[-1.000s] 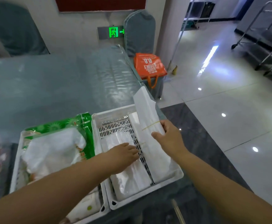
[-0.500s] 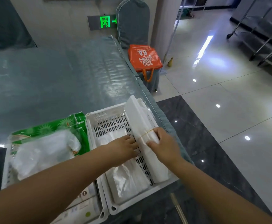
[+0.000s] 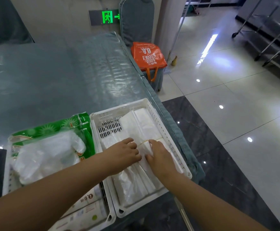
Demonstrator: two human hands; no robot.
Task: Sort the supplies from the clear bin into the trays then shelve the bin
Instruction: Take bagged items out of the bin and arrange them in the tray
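Observation:
A white slotted tray [image 3: 154, 114] sits at the table's right edge and holds white plastic packs. A long white bundle [image 3: 141, 127] tied with a rubber band lies flat in it. My right hand [image 3: 159, 155] presses down on that bundle at the band. My left hand [image 3: 126, 150] rests beside it on the neighbouring white packs [image 3: 131, 184], fingers spread. A second white tray [image 3: 8, 182] on the left holds green packets [image 3: 59, 127] and clear plastic gloves [image 3: 47, 152]. The clear bin shows only as a sliver at the far left edge.
The table [image 3: 52, 77] has a glossy grey-blue cover. An orange bag [image 3: 148, 55] sits on a stool past the table's right edge. Shiny tiled floor lies to the right, with metal trolleys [image 3: 269, 39] at the far right. A covered chair [image 3: 136, 19] stands by the wall.
The banded bundle, held tilted up by my right hand, has been lowered flat into the right tray. My left hand stayed on the packs beside it.

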